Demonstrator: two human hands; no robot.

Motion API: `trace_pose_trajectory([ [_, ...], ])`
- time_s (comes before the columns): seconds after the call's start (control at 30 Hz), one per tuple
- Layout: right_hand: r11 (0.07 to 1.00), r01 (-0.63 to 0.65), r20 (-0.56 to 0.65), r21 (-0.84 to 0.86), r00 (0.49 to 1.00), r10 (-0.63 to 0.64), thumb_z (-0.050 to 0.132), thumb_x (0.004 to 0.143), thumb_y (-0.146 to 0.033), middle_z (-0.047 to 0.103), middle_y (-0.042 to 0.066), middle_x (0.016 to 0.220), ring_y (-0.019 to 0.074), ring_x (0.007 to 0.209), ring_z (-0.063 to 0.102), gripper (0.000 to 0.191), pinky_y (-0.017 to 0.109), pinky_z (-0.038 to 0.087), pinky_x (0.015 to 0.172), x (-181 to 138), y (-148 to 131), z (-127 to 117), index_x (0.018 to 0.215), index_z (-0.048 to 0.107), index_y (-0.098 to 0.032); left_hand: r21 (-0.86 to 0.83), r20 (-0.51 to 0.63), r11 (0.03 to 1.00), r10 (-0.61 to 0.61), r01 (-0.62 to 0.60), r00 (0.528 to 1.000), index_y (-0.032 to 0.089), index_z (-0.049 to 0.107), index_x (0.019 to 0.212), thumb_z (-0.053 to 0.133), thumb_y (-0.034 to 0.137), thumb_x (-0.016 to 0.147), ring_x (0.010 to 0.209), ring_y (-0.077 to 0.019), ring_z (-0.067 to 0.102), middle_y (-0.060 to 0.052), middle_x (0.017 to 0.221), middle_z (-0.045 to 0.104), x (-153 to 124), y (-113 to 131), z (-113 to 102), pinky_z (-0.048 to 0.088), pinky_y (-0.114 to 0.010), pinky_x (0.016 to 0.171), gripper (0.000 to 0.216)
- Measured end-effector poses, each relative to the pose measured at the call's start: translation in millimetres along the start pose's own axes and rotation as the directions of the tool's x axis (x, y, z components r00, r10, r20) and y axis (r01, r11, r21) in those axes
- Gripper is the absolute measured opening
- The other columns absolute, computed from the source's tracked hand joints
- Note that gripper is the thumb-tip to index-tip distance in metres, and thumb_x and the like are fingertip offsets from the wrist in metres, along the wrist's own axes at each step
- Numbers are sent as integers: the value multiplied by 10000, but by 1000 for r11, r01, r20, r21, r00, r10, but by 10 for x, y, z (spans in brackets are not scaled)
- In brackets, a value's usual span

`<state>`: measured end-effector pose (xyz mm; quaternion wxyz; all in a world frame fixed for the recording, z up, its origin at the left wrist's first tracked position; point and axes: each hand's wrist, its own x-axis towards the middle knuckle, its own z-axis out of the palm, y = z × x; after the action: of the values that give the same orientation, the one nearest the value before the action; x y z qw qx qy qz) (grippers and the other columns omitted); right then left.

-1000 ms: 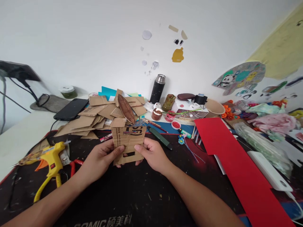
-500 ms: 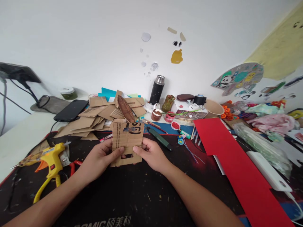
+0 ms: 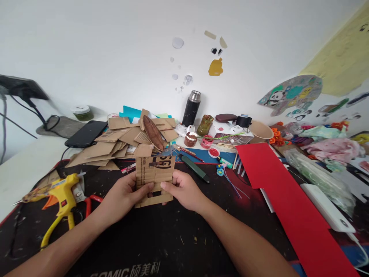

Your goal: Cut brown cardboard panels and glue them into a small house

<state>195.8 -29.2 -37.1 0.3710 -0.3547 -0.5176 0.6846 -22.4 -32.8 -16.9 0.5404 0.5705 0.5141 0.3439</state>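
Note:
Both hands grip a small piece of brown cardboard (image 3: pixel 154 175) above the black desk mat. It has black printing and two cut-out slots, one near the top and one near the bottom. My left hand (image 3: pixel 122 196) is closed on its left edge, thumb on the face turned to me. On the opposite edge my right hand (image 3: pixel 186 188) pinches it the same way, thumb in front near the lower slot. The fingers behind the cardboard are mostly hidden. Just beyond it lies a pile of cardboard pieces (image 3: pixel 115 140) with a brown boat-shaped piece (image 3: pixel 153 132) on top.
At the left lie a yellow glue gun (image 3: pixel 65 196) and red-handled pliers (image 3: pixel 90 204). A dark green cutter (image 3: pixel 194 168) lies beyond my right hand. A large red sheet (image 3: pixel 284 204) covers the right side. A black thermos (image 3: pixel 191 109) stands by the wall.
The cardboard has tilted, its upper edge tipping so that a flap shows at the top left. Both hands still hold it in nearly the same place.

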Motion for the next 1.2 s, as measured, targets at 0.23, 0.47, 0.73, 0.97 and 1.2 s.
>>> trace_pose_trajectory([
  [0.23,1000,-9,-4,21,1000,9,836,866,-539,752,31,1003,180,736,704,426,312,620,569,1,36,39,1108,662,-234,-43,26,998,-33,34,999,236,733,959,849,622,716,782,-272,757,-57,942,841,2,15,36,646,-410,725,470],
  [0.47,1000,-9,13,-23,1000,10,797,900,-557,764,51,1077,219,850,733,461,381,647,694,19,29,-34,1195,667,-229,-26,-19,999,-24,23,1000,233,718,936,880,621,682,719,-260,740,-25,770,786,28,45,39,633,-379,665,491],
  [0.73,985,45,-78,-164,995,-59,738,954,-550,792,68,1101,252,1006,749,402,432,596,906,2,12,-94,1166,725,-209,-73,21,997,-15,16,1000,244,763,1025,861,646,730,814,-284,778,-52,925,843,29,11,24,664,-422,772,508],
  [0.97,990,46,-46,-131,998,-53,737,946,-543,799,71,1130,264,1047,756,389,451,588,951,15,31,-80,1164,729,-220,-129,7,992,8,-7,1000,252,787,1089,880,629,728,929,-302,799,-68,1106,862,45,4,29,665,-460,902,529],
  [1.2,985,75,-81,-157,993,-89,722,950,-502,800,71,1163,267,1065,755,348,458,576,983,98,101,-49,1170,710,-233,-150,-9,987,-63,61,998,230,793,1026,900,684,641,807,-304,796,-73,969,868,95,33,66,679,-470,832,605],
])
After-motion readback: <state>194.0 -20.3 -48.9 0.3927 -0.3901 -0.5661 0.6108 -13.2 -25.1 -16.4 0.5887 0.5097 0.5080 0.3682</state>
